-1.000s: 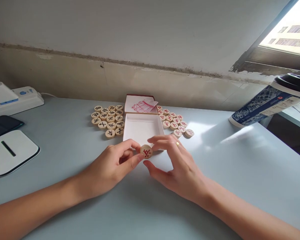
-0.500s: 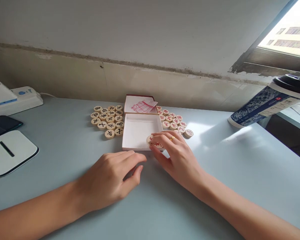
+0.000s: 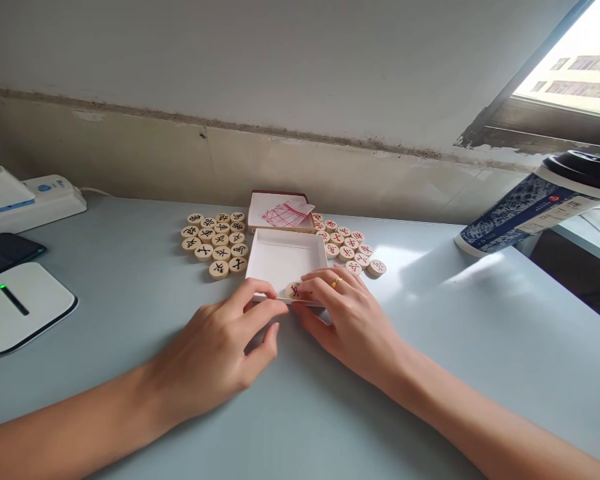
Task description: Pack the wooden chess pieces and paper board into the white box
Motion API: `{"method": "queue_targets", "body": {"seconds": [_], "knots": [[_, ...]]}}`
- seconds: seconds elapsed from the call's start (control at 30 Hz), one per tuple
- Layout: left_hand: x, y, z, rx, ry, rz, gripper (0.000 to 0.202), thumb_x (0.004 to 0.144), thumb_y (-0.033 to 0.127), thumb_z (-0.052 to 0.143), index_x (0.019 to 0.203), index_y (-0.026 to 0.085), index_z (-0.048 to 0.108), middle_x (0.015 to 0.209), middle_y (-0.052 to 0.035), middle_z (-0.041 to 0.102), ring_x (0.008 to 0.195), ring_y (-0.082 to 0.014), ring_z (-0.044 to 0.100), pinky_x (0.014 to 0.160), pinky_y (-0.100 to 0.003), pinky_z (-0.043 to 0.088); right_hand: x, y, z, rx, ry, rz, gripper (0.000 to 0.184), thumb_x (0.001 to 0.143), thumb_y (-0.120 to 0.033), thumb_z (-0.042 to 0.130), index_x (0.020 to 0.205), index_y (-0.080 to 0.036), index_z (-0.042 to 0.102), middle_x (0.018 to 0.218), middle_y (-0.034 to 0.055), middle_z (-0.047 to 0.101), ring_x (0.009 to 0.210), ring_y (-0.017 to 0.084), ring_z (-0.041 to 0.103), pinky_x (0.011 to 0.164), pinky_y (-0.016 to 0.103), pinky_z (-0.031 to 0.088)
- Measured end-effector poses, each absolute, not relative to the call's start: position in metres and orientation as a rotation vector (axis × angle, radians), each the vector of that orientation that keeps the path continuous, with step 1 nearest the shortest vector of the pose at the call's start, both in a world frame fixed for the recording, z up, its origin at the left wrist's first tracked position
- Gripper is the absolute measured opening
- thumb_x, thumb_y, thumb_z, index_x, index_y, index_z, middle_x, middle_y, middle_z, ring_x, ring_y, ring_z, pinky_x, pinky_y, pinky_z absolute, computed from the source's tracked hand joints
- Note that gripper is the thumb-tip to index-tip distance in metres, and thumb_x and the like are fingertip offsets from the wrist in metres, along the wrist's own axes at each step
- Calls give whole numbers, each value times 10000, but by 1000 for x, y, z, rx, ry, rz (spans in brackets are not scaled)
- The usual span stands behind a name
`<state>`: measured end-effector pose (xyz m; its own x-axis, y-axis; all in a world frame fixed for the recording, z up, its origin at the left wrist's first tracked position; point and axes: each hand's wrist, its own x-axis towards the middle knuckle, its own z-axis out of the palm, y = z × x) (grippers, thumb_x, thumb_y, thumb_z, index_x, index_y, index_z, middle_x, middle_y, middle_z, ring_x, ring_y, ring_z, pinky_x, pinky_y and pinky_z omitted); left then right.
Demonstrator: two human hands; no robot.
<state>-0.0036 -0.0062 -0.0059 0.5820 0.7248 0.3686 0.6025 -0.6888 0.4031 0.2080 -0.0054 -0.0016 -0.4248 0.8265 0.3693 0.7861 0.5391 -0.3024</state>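
A white open box (image 3: 284,257) lies on the desk in front of me. My right hand (image 3: 347,313) bends over its front right part, fingers closed on red-marked Chinese chess pieces (image 3: 293,290); one shows clearly inside the front wall, and the fingers mostly cover the rest. My left hand (image 3: 235,340) is at the front left edge of the box, holding nothing, its thumb and fingers apart and a fingertip at the rim. Black-marked Chinese chess pieces (image 3: 221,239) lie flat in rows left of the box. More red-marked pieces (image 3: 347,253) lie to its right.
Behind the box stands its lid (image 3: 255,212), with a folded red-lined sheet (image 3: 289,213) inside. At the left are a power strip (image 3: 55,193), a dark phone (image 3: 10,253) and a white device (image 3: 35,307). A lidded paper cup (image 3: 520,207) is at the right.
My right hand has lowered the pieces into the front of the box and shifted slightly left. My left hand's fingers have lifted and reached to the box's front edge.
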Motion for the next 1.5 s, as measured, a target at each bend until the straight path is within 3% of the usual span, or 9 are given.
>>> {"method": "queue_targets", "body": {"seconds": [0.23, 0.4, 0.5, 0.6, 0.73, 0.87, 1.03, 1.37, 1.5], "knots": [[-3, -9, -6, 2690, 1174, 660, 239, 924, 175, 447, 1101, 245, 592, 1137, -20, 590, 616, -107, 607, 606, -284, 490, 208, -6, 1, -1208, -2372, -67, 111, 928, -184, 536, 1002, -187, 618, 1163, 84, 659, 1081, 248, 550, 944, 432, 438], [-3, -9, -6, 2724, 1191, 626, 270, 924, 188, 448, 1145, 237, 594, 1150, -31, 586, 675, -143, 649, 596, -309, 517, 210, -6, 5, -1234, -2343, -246, 167, 945, -317, 543, 984, -177, 623, 1128, 116, 664, 1049, 263, 565, 905, 432, 464], [-2, -9, -7, 2738, 1192, 614, 288, 915, 177, 452, 1159, 232, 594, 1165, -33, 579, 691, -155, 657, 590, -322, 525, 215, -8, 9, -1413, -2263, -532, 163, 940, -189, 490, 1041, -140, 609, 1167, 164, 650, 1080, 320, 561, 880, 465, 453], [-3, -9, -8, 2745, 1195, 602, 313, 907, 163, 456, 1185, 236, 579, 1190, -36, 566, 680, -153, 653, 582, -326, 524, 220, -10, 10, -1652, -2297, -667, 231, 819, -17, 473, 982, -115, 604, 1025, 196, 671, 950, 335, 601, 810, 472, 460], [-6, -10, -9, 2726, 1191, 642, 317, 902, 159, 476, 1194, 252, 560, 1220, -44, 541, 681, -145, 652, 581, -312, 514, 221, -12, 9, -1748, -2445, -670, 205, 729, 15, 496, 835, -140, 576, 830, 150, 634, 776, 292, 589, 677, 403, 469], [-6, -10, -6, 2652, 997, 784, 244, 906, 133, 476, 1106, 224, 582, 1074, -34, 577, 653, -108, 622, 560, -254, 479, 221, -16, 10, -1667, -2441, -742, 283, 702, 43, 437, 864, -164, 541, 767, 120, 588, 754, 294, 570, 681, 424, 466], [-3, -8, -3, 2643, 801, 762, 218, 900, 80, 458, 1049, 180, 580, 893, -22, 608, 708, -124, 593, 628, -253, 460, 223, -20, 9, -1619, -2509, -721, 295, 594, 61, 423, 739, -189, 484, 733, 92, 531, 532, 184, 465, 496, 326, 413], [-10, -5, 3, 2153, 926, 526, 217, 979, 302, 433, 1163, 270, 542, 770, 50, 590, 623, -94, 532, 555, -188, 414, 211, -24, 25, -1159, -2394, -481, 182, 855, 0, 480, 899, -165, 542, 883, 91, 626, 767, 211, 599, 649, 344, 510], [-8, -2, 9, 2053, 901, 458, 317, 1003, 391, 353, 884, 215, 588, 722, 35, 545, 654, -109, 504, 594, -211, 389, 205, -27, 20, -882, -2403, -146, 124, 933, -66, 483, 913, -163, 557, 886, 78, 657, 793, 171, 638, 676, 301, 547]]}}
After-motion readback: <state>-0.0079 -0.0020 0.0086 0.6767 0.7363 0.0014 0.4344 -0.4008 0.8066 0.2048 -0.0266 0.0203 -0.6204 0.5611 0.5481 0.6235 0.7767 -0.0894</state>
